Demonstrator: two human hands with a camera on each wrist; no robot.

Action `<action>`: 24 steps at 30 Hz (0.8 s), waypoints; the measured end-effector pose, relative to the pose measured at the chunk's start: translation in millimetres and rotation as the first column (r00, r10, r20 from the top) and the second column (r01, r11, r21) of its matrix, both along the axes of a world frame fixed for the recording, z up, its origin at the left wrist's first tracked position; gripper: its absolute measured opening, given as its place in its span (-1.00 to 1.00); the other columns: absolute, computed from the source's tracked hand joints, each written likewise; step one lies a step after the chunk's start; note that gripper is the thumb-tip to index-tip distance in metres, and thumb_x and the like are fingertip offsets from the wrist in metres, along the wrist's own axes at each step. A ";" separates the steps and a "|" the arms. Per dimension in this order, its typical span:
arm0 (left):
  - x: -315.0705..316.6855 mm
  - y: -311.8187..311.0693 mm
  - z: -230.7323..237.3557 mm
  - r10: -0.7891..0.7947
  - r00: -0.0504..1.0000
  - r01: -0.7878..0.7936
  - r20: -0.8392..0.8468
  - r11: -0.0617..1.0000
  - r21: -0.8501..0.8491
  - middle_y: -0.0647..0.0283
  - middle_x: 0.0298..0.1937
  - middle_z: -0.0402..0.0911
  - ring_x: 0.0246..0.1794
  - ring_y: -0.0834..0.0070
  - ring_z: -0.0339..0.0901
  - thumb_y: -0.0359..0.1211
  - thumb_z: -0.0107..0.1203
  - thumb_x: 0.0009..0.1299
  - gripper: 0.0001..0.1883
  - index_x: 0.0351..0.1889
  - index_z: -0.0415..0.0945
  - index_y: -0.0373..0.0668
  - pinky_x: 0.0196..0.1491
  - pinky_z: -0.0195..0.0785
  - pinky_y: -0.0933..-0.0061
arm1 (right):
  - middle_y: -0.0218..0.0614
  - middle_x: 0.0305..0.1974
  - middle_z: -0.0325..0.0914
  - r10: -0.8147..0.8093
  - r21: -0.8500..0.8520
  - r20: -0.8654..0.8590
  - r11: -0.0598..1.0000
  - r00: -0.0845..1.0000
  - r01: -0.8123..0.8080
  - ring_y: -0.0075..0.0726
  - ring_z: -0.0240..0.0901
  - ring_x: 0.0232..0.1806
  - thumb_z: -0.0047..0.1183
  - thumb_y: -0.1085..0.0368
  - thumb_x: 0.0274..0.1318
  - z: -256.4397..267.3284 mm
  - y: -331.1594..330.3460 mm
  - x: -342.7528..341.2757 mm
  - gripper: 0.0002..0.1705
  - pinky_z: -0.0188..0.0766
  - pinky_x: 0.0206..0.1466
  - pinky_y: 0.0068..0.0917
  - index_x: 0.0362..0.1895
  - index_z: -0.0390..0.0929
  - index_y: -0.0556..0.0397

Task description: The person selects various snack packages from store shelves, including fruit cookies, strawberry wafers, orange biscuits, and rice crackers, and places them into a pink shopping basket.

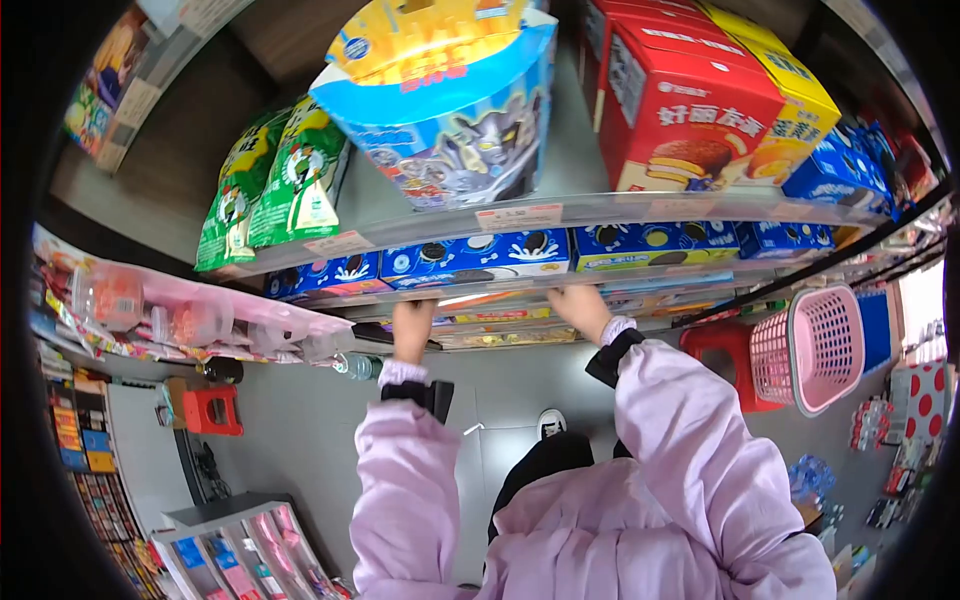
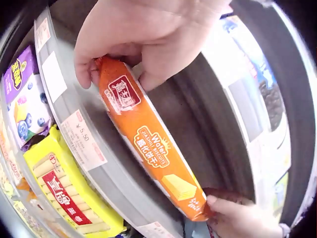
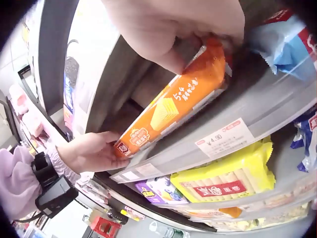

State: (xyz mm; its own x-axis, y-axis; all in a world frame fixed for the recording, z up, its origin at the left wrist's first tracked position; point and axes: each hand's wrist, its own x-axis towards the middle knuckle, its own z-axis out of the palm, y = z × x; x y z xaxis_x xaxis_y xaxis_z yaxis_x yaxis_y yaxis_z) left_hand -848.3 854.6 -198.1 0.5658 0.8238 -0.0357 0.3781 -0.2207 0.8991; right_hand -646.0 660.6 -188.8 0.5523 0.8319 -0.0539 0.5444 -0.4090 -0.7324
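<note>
A long orange pack of wafer biscuits (image 2: 153,144) spans the space between my two hands at the edge of a grey shelf. In the left wrist view my left hand (image 2: 148,37) pinches one end of the pack between thumb and fingers. The far end is gripped by my right hand (image 3: 183,32), its thumb on the orange wrapper in the right wrist view. From the head, both the left hand (image 1: 412,325) and the right hand (image 1: 582,310) reach in under an upper shelf, and the pack is hidden there.
Blue cookie boxes (image 1: 475,260) line the shelf above the hands. Higher up stand a fries-shaped snack tub (image 1: 440,120) and a red pie box (image 1: 690,110). Yellow biscuit packs (image 3: 225,173) lie one shelf below. A pink basket (image 1: 825,350) sits at the right.
</note>
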 end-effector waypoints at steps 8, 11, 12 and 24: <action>-99.7 -116.7 48.6 0.095 0.995 -0.088 -0.007 0.887 -0.453 0.39 -0.44 0.46 -0.52 0.77 0.31 -0.28 0.04 0.26 -0.63 -0.09 0.38 -0.40 -0.48 0.18 0.75 | -0.10 -0.19 0.39 0.035 0.281 -0.439 0.954 0.898 0.100 -0.29 0.39 -0.26 0.05 0.30 -0.04 23.7 -99.1 -61.0 -0.54 0.36 -0.26 -0.45 -0.02 0.30 0.20; -111.7 -173.9 43.7 0.083 0.996 -0.081 -0.024 0.807 -0.585 0.42 -0.50 0.43 -0.55 0.75 0.32 -0.26 0.10 0.23 -0.67 -0.18 0.42 -0.33 -0.46 0.22 0.74 | -0.18 -0.14 0.40 -0.055 0.144 -0.687 0.967 0.725 0.210 -0.45 0.39 -0.22 0.10 0.34 -0.08 -2.0 -156.8 -69.0 -0.48 0.37 -0.22 -0.52 0.02 0.28 0.23; -111.3 -192.4 38.1 0.113 0.994 -0.089 0.003 0.792 -0.604 0.36 -0.39 0.46 -0.47 0.69 0.38 -0.36 0.10 0.22 -0.62 -0.05 0.31 -0.33 -0.38 0.29 0.69 | -0.20 -0.14 0.41 -0.086 0.139 -0.726 0.953 0.682 0.269 -0.47 0.38 -0.21 0.10 0.35 -0.08 -7.7 -177.8 -70.7 -0.48 0.37 -0.20 -0.54 0.01 0.28 0.24; 95.0 -388.3 72.1 -0.449 0.866 0.487 0.221 0.654 -0.579 0.15 -0.05 0.32 -0.10 0.51 0.36 -0.60 0.10 0.11 -0.43 0.06 0.08 -0.26 -0.10 0.29 0.56 | -0.47 -0.49 0.39 -0.517 0.057 -0.571 0.750 0.638 0.659 -0.68 0.28 -0.46 0.02 0.44 -0.12 66.5 -461.6 55.6 -0.64 0.28 -0.40 -0.65 -0.12 0.42 0.21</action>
